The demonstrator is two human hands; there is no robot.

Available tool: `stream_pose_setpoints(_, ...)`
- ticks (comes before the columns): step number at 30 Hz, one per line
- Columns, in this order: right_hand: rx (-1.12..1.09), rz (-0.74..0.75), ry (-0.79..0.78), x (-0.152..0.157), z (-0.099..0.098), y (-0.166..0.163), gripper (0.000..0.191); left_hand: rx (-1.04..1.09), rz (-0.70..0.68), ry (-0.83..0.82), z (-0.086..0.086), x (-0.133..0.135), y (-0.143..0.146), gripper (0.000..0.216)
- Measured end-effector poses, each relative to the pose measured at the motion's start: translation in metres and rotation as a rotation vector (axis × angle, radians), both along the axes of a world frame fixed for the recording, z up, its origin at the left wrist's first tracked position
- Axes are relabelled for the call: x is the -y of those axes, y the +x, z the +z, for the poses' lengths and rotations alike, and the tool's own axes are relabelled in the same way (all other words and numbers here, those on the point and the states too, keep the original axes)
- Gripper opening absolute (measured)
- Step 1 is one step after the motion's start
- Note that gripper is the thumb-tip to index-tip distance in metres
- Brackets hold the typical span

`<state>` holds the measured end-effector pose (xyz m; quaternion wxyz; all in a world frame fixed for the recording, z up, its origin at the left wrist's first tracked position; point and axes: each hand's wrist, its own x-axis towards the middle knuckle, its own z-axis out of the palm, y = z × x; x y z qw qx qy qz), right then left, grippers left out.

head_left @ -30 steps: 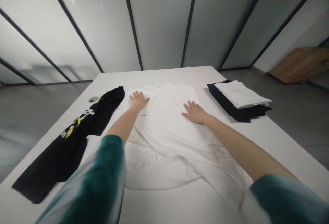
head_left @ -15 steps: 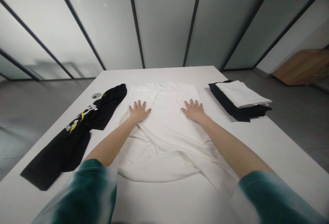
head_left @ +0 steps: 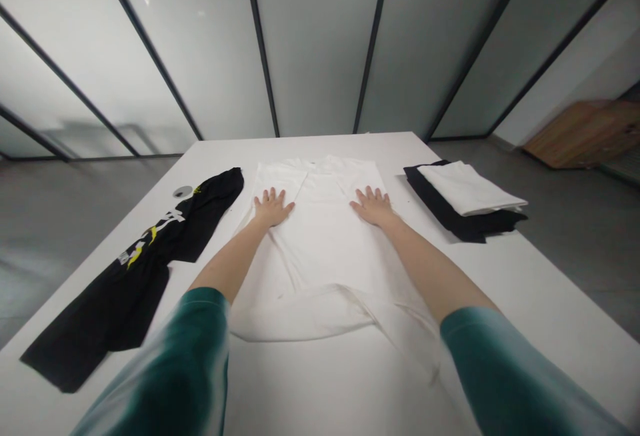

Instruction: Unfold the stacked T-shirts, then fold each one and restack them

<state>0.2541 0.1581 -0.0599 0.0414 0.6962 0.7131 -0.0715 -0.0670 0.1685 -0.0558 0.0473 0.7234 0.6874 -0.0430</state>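
A white T-shirt [head_left: 323, 243] lies spread on the white table [head_left: 540, 289], its sleeves folded in at the far end and its near hem rumpled. My left hand [head_left: 271, 207] rests flat on the shirt's left side, fingers apart, just below the folded left sleeve. On the shirt's right side my right hand [head_left: 373, 205] lies flat too, fingers spread. Neither hand grips the cloth. Both forearms stretch over the shirt from teal sleeves at the bottom of the view.
A black garment with white and yellow print [head_left: 145, 263] lies stretched along the table's left side, next to a small round grey disc [head_left: 182, 191]. At the right stands a stack: a folded white garment [head_left: 470, 187] on a folded black one [head_left: 463, 223]. Glass wall panels stand behind.
My left hand slid down off the folded left sleeve to the shirt's body. Both hands now lie level with each other, and the shirt's middle looks smoother.
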Motion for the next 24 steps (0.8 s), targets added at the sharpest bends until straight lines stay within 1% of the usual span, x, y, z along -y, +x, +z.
stream_pose_setpoints(4,-0.006,-0.001,0.022,-0.004,0.007,-0.003,0.074,0.000,-0.006,0.061,0.004,-0.004,0.003,0.078)
stream_pose_setpoints(6,0.000,0.003,0.056,0.000,0.009,-0.003,0.073,-0.015,0.015,0.136,0.007,0.004,0.005,0.077)
stream_pose_setpoints(8,0.019,0.011,0.100,0.011,0.009,-0.003,0.071,-0.025,0.025,0.183,0.010,0.018,0.005,0.076)
stream_pose_setpoints(10,0.043,0.036,0.129,0.028,0.007,-0.003,0.070,-0.029,0.023,0.154,0.011,0.037,0.003,0.076)
stream_pose_setpoints(12,0.060,0.067,0.124,0.051,0.003,-0.004,0.073,-0.041,0.026,0.076,0.012,0.058,-0.001,0.078)
stream_pose_setpoints(14,0.060,0.080,0.088,0.073,-0.001,-0.006,0.077,-0.057,0.025,0.008,0.009,0.076,-0.006,0.080)
stream_pose_setpoints(17,0.034,0.048,0.030,0.096,-0.005,-0.010,0.081,-0.051,0.010,-0.023,0.004,0.094,-0.010,0.080)
stream_pose_setpoints(20,0.021,0.017,0.007,0.101,-0.004,-0.014,0.081,-0.025,0.006,0.005,-0.002,0.098,-0.011,0.081)
stream_pose_setpoints(24,0.028,0.027,0.004,0.092,-0.001,-0.015,0.081,-0.006,-0.003,0.023,-0.002,0.091,-0.009,0.081)
